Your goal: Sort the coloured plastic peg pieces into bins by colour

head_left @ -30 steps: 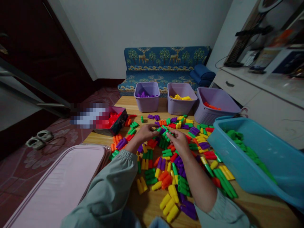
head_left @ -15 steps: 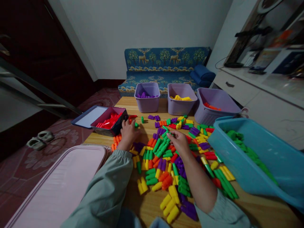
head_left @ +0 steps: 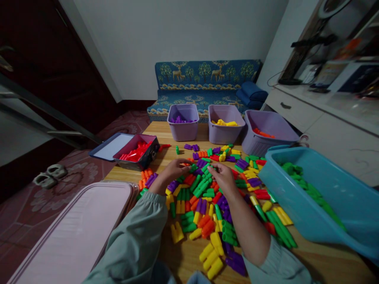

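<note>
A pile of coloured plastic peg blocks (head_left: pixel 213 197) in green, purple, yellow, orange and red covers a wooden table (head_left: pixel 189 256). My left hand (head_left: pixel 173 170) reaches into the pile, its fingers pinched on green blocks (head_left: pixel 192 168) near the middle. My right hand (head_left: pixel 222 176) hovers just beside it, fingers curled on a row of green blocks (head_left: pixel 204 183). Both arms wear pale grey-green sleeves.
Three lilac bins stand at the table's far edge: purple blocks (head_left: pixel 182 122), yellow blocks (head_left: pixel 225 124), orange-red blocks (head_left: pixel 268 134). A blue tub (head_left: pixel 314 197) with green blocks sits right. A dark box of red blocks (head_left: pixel 137 152) lies left, a pink case (head_left: pixel 71 232) nearer.
My left hand went left to the box of red blocks, then came back to the middle of the pile beside my right hand, which stayed about where it was.
</note>
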The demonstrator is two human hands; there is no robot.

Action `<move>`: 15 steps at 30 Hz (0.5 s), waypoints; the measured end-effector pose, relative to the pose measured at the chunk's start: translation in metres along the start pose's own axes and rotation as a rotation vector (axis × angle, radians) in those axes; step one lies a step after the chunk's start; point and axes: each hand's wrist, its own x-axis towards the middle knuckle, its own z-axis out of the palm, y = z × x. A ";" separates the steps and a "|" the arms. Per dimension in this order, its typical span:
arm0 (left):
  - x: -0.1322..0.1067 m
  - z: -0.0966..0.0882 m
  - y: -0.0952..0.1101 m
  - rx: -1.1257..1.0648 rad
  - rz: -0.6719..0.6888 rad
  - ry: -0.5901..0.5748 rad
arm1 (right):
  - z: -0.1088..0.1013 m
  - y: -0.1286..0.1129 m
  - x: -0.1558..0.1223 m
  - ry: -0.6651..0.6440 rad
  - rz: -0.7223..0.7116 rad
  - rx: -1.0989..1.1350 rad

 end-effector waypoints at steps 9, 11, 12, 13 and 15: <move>-0.024 0.008 0.017 -0.142 0.113 -0.007 | 0.000 -0.008 -0.003 -0.023 0.036 -0.010; -0.033 0.011 0.022 0.077 0.158 0.015 | -0.001 -0.009 -0.004 -0.028 0.040 -0.003; -0.037 0.012 0.024 0.204 0.174 0.016 | -0.001 -0.009 -0.004 -0.029 0.048 0.002; -0.041 0.014 0.025 0.324 0.182 0.011 | -0.001 -0.010 -0.004 -0.031 0.057 0.009; -0.047 0.018 0.025 0.502 0.185 -0.011 | -0.001 -0.011 -0.005 -0.035 0.064 0.019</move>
